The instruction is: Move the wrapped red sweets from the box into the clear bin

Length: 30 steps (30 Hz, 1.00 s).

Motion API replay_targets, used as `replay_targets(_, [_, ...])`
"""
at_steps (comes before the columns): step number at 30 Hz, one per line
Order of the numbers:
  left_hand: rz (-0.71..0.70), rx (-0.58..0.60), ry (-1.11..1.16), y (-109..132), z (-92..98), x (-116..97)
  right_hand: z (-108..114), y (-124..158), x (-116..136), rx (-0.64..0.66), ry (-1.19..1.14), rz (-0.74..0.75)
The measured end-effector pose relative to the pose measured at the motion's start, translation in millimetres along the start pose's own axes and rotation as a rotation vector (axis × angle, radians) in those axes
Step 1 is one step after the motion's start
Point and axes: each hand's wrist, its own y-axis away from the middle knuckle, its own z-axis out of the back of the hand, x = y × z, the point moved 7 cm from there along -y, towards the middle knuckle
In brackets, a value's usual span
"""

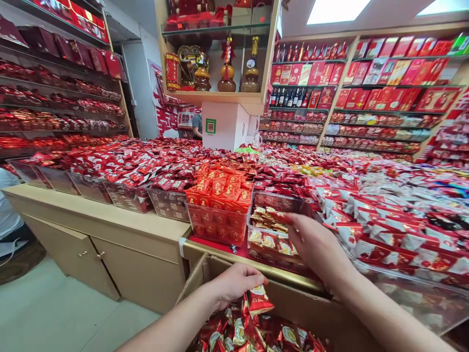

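A red sweet packet [259, 300] hangs over a cardboard box [298, 299], its top edge pinched between the thumb and fingers of the left hand [234, 283]. With the packet as the clock's centre, more red and gold sweets [240, 333] fill the box at 6 o'clock. The right hand [315, 239], well apart from the left, reaches in at 1 o'clock, its fingertips at a clear tub [269, 259] of gold-wrapped sweets [268, 217] at 12; whether they grip anything, I cannot tell. Bright orange-red packets [219, 189] fill a tub at 11, white-and-red packets [384, 252] lie at 2, and a wooden cabinet [135, 266] stands at 10. Further out, a white pillar [223, 117] rises between 11 and 12.
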Motion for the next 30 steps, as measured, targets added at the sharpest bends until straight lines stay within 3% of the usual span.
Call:
replay_targets(3, [-0.003, -0.005, 0.007, 0, 0.0, 2, -31, -51, -13, 0.168, 0.247, -0.081])
replay_targets(6, [0.014, -0.012, -0.022, -1, 0.3, 9, -67, -83, -18, 0.299, 0.353, -0.068])
replay_targets(13, [-0.002, 0.000, -0.125, -7, -2.8, 24, -113, -95, -20, 0.378, 0.352, 0.032])
replay_targets(19, [-0.015, 0.022, -0.146, -10, -7.1, 18, -128, -88, -26, 0.437, 0.297, 0.071])
replay_targets(25, [0.037, 0.024, -0.182, -9, -7.2, 14, -130, -86, -34, 0.409, 0.216, 0.026])
replay_targets(30, [-0.032, 0.084, -0.136, -5, -9.4, 5, -110, -98, -36, 0.291, 0.141, -0.026])
